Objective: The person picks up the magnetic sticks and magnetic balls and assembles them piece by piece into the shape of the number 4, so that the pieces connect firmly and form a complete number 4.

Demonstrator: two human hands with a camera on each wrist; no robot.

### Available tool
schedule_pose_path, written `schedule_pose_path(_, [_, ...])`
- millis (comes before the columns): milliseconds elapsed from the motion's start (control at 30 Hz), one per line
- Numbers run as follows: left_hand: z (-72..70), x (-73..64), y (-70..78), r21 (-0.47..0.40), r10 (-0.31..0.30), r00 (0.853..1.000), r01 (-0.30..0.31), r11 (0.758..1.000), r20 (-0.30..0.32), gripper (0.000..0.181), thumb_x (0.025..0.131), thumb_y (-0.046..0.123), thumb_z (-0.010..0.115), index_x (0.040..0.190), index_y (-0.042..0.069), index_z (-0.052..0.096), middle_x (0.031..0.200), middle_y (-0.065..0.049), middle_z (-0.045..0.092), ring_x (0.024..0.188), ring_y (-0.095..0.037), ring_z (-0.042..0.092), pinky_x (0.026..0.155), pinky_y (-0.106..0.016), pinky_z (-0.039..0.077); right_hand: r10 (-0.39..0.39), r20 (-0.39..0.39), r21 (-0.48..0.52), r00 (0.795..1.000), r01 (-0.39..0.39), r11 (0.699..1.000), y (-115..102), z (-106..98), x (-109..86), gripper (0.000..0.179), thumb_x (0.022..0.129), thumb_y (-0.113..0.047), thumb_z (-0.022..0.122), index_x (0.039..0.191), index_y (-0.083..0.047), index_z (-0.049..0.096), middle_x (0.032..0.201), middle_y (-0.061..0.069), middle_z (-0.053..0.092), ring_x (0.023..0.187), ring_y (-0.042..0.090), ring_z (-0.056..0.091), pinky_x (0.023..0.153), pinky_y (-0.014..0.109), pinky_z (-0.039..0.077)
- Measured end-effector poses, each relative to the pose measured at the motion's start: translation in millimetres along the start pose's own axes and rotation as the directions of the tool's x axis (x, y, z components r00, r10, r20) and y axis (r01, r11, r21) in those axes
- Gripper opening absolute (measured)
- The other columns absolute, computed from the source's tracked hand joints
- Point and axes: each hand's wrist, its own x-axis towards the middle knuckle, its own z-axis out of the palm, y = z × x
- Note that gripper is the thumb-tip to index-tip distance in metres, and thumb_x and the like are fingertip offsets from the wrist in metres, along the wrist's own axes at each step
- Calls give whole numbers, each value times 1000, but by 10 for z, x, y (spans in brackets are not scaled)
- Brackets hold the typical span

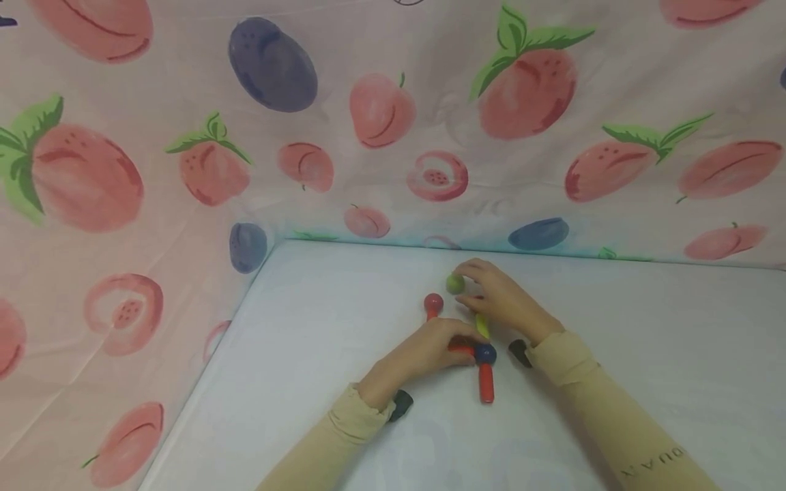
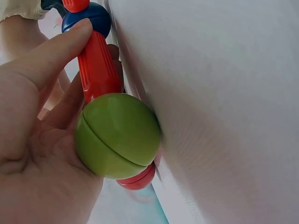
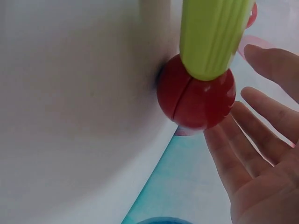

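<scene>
My left hand grips a ribbed red rod, thumb on its near side close to the blue ball. A green ball joins the rod's other end, by the palm. From the blue ball run another red rod and a yellow-green rod. That one leads to a red ball, hidden under my right hand in the head view. Relaxed and spread, the right fingers reach round the red ball toward a second green ball; contact with it is unclear.
Another red ball on a red rod stands out past the left hand. A white tabletop lies beneath everything. Fruit-printed cloth rises along its back and left edges. Dark wrist devices show at both cuffs.
</scene>
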Motion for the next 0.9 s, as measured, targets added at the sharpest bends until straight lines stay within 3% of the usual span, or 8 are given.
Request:
schedule_pose_path(267, [2,9,7,2,-4,1000,4,1000,-3,35,88,15,76,122,15,71,111,9,72,100,1,60,91,-10,46,-11,11,13,1000,10,1000,27,35,46,47,88,-11,75,131,-3,59,134,15,58,133,35,47,111,53,38])
schedule_pose_path(533, [-18,8,28,5,0,1000,0,1000,-1,34,88,15,76,122,14,71,111,9,72,99,2,60,92,-10,45,-4,11,35,1000,4,999,67,73,89,41,88,-8,74,126,-4,61,125,11,63,126,31,54,109,51,41])
schedule_pose_path(900, [-10,4,15,9,-8,1000,8,1000,-1,35,87,15,77,121,14,71,112,7,72,99,3,60,92,-10,45,28,14,68,1000,-29,997,110,86,98,37,91,-5,68,126,0,61,123,15,64,118,34,60,103,51,47])
